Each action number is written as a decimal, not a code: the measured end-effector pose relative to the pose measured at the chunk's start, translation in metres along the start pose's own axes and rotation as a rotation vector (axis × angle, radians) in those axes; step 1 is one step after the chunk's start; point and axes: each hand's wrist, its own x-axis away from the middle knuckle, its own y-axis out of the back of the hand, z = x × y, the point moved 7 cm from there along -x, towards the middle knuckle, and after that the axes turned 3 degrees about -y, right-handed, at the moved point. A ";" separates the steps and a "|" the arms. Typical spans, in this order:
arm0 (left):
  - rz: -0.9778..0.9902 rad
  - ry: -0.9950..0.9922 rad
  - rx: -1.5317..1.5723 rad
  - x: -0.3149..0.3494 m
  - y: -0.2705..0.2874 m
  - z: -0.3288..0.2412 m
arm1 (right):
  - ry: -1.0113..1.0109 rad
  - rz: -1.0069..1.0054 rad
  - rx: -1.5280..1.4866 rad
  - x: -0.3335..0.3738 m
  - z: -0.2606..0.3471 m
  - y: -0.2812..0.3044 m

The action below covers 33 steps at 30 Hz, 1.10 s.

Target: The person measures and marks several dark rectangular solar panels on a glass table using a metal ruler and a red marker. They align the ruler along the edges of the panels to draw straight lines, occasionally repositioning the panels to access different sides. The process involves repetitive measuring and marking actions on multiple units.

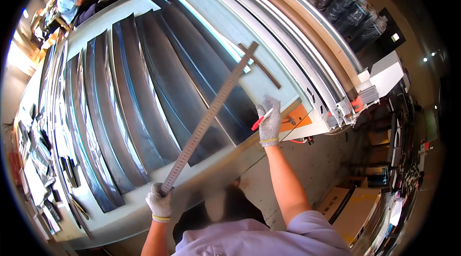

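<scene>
Left hand (160, 202) clamped round the near end of that long T-square ruler (211, 112); right hand (269, 122) gripping a red pen (260, 120) over the dark metal sheets (144, 107).

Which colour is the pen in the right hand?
Red, with a white part; the pen shows in the head view, held in the gloved right hand.

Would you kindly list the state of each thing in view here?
T-square ruler: lying diagonally across the dark sheets, near end held.
Left hand: gloved, gripping the ruler's near end.
Right hand: gloved, holding a red marker.
Dark sheets: laid flat, overlapping, on the table.
</scene>
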 end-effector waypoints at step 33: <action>-0.230 -0.295 -0.334 -0.041 -0.191 -0.163 | 0.253 0.576 0.355 -0.074 -0.098 0.080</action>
